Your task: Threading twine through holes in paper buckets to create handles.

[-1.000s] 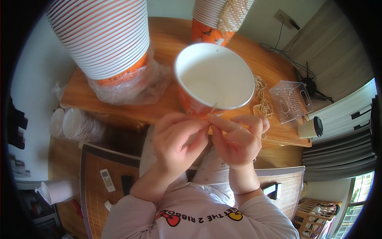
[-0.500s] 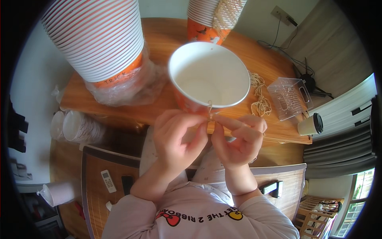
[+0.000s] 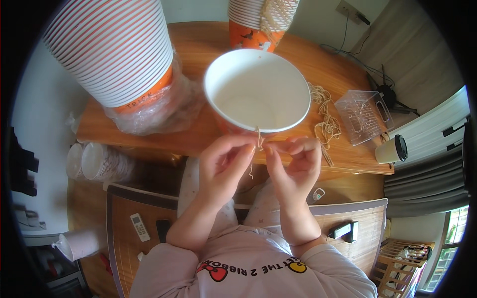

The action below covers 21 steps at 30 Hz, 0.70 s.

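Note:
A large paper bucket (image 3: 256, 92), white inside and orange outside, stands near the front edge of the table. Thin tan twine (image 3: 258, 136) is looped at the near side of its rim, and a loose tail dangles between my hands. My left hand (image 3: 221, 166) pinches the twine between thumb and forefinger, just below the rim. Opposite it, my right hand (image 3: 294, 169) has its thumb and forefinger closed on the twine too, with the other fingers curled. The fingertips of the two hands are close together, and the knot's detail is too small to make out.
On the wooden table (image 3: 194, 54) stand a tall bucket stack (image 3: 112, 54) in plastic wrap and another bucket stack (image 3: 258, 30) behind. Loose twine (image 3: 326, 130), a clear plastic box (image 3: 362, 116) and a lidded cup (image 3: 390, 150) lie right. A remote control (image 3: 140, 227) rests beside me.
My hands have drawn slightly apart, and a twine tail now hangs between them. The right fingers have shifted on the twine. The whole view has moved a little.

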Available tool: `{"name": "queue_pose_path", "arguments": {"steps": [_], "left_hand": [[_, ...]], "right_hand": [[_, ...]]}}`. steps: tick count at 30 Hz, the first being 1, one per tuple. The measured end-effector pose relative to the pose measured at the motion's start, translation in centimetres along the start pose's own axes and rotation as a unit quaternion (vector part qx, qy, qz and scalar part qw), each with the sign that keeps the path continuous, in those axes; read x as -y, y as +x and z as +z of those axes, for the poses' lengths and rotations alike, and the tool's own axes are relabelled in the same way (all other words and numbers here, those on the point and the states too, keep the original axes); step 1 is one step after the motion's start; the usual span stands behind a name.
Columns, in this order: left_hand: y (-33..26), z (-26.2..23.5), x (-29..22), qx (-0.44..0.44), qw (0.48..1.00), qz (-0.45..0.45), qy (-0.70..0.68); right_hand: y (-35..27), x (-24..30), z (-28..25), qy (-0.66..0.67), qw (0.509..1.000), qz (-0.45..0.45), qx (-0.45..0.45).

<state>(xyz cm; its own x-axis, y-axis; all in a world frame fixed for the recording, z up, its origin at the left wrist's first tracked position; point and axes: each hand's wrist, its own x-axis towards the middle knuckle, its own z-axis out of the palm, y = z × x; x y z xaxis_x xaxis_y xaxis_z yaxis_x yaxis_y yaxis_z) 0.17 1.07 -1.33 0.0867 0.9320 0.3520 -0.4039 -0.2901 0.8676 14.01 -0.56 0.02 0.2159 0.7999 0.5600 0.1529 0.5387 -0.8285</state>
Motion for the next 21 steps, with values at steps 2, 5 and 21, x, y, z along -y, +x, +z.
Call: {"name": "queue_pose_path", "arguments": {"steps": [2, 5, 21], "left_hand": [[0.0, 0.1, 0.1, 0.006, 1.0, -0.004, 0.001], [0.1, 0.2, 0.4, 0.007, 1.0, -0.009, -0.001], [0.2, -0.8, 2.8, -0.016, 0.996, -0.008, 0.084]], "right_hand": [[-0.1, -0.6, 0.0, -0.015, 1.0, -0.01, -0.008], [-0.5, -1.6, -0.1, -0.069, 0.997, -0.029, -0.022], [-0.8, -3.3, 0.4, -0.182, 0.98, -0.063, -0.042]]}}
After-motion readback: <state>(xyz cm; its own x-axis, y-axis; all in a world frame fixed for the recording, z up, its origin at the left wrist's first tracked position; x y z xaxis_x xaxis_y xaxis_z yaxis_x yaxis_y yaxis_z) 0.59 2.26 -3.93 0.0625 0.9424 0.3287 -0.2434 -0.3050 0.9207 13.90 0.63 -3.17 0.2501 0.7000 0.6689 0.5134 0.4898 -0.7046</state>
